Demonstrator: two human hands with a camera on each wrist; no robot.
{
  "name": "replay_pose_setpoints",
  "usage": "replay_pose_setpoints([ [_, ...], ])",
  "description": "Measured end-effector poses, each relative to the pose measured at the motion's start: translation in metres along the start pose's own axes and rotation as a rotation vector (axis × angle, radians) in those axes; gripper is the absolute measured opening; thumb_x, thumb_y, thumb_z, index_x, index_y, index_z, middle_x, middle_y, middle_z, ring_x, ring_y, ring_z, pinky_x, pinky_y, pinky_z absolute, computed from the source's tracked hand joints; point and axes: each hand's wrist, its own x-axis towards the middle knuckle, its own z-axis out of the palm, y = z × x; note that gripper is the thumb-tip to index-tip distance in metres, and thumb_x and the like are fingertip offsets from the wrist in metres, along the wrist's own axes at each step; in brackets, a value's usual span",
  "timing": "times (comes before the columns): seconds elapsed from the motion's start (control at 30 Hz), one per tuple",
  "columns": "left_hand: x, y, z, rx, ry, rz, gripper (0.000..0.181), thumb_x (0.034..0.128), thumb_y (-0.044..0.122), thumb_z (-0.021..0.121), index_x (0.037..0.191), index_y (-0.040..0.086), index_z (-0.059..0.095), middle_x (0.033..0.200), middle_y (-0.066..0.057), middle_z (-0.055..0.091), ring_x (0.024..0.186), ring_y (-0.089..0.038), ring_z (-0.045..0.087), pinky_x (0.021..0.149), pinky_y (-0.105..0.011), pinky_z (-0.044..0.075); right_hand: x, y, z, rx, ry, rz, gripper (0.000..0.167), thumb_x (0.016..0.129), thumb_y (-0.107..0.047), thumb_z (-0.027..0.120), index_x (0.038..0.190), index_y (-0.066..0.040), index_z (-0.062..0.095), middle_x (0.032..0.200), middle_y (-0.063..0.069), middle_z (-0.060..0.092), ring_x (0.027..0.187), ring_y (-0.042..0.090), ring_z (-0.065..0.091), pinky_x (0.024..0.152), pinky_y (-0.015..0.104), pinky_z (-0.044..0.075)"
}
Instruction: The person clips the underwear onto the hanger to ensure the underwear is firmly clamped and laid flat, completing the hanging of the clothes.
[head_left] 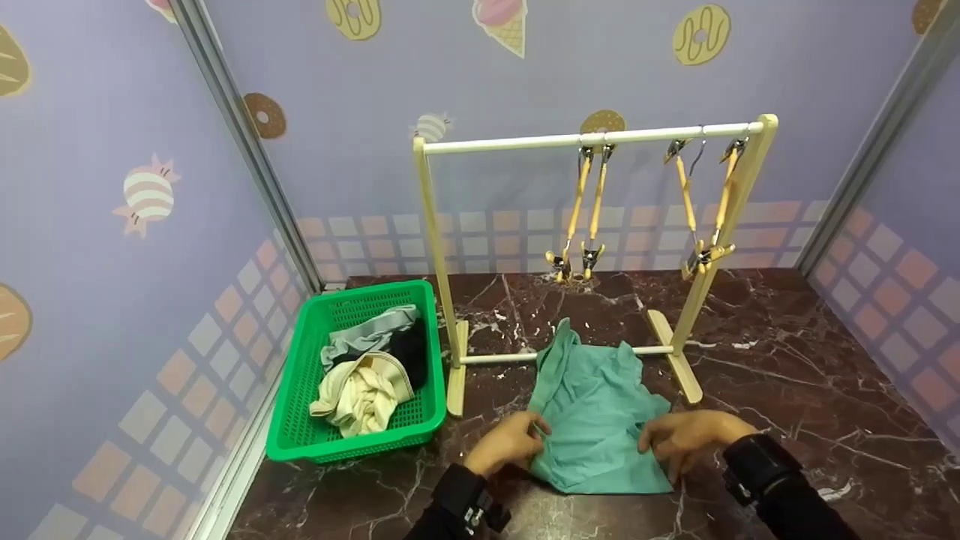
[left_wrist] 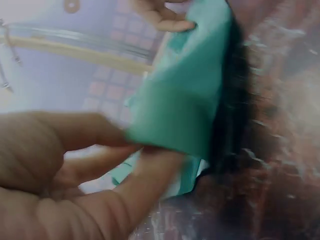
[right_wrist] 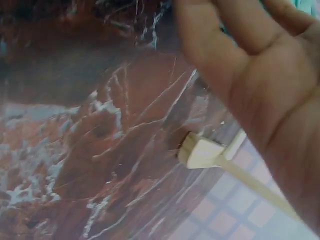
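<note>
A crumpled teal garment (head_left: 592,420) lies on the dark marbled table, its far end over the rack's bottom bar. I cannot tell which kind of garment it is. At its near left edge my left hand (head_left: 510,442) pinches the fabric; the left wrist view shows thumb and fingers on a fold of teal cloth (left_wrist: 172,120). My right hand (head_left: 686,439) is at the garment's right edge, fingers loosely bent and touching the cloth. Mostly palm and fingers (right_wrist: 240,65) fill the right wrist view, so their contact with the cloth is largely hidden there.
A wooden rack (head_left: 525,142) stands behind the garment, with clip hangers (head_left: 577,202) on its top bar. To the left is a green basket (head_left: 352,450) holding cream (head_left: 367,397), grey (head_left: 375,330) and black cloths. Patterned walls enclose the table.
</note>
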Motion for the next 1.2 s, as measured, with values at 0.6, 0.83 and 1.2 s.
replay_pose_setpoints([
  [0.6, 0.100, 0.005, 0.003, 0.295, 0.194, 0.092, 0.035, 0.0957, 0.008, 0.064, 0.130, 0.010, 0.069, 0.142, -0.033, 0.047, 0.132, -0.053, 0.039, 0.100, -0.056, 0.044, 0.064, -0.009, -0.023, -0.108, 0.792, -0.119, 0.039, 0.096, 0.001, 0.056, 0.132, 0.015, 0.054, 0.132, 0.038, 0.055, 0.115, 0.049, 0.057, 0.092, 0.054, 0.049],
  [0.83, 0.110, -0.001, 0.004, 0.214, 0.258, 0.120, 0.035, 0.0907, -0.001, 0.068, 0.125, -0.010, 0.066, 0.128, -0.024, 0.062, 0.125, -0.040, 0.056, 0.103, -0.046, 0.048, 0.065, -0.009, -0.030, -0.048, 0.991, -0.178, 0.039, 0.095, 0.006, 0.056, 0.132, 0.017, 0.055, 0.131, 0.037, 0.058, 0.116, 0.048, 0.061, 0.088, 0.047, 0.054],
  [1.2, 0.111, -0.009, 0.001, -0.009, 0.404, 0.209, 0.069, 0.0843, -0.014, 0.062, 0.149, 0.000, 0.045, 0.147, -0.028, 0.043, 0.139, -0.047, 0.039, 0.107, -0.053, 0.042, 0.060, -0.004, -0.035, -0.133, 0.911, -0.174, 0.049, 0.095, 0.001, 0.062, 0.140, 0.014, 0.049, 0.129, 0.038, 0.058, 0.097, 0.045, 0.064, 0.077, 0.044, 0.052],
])
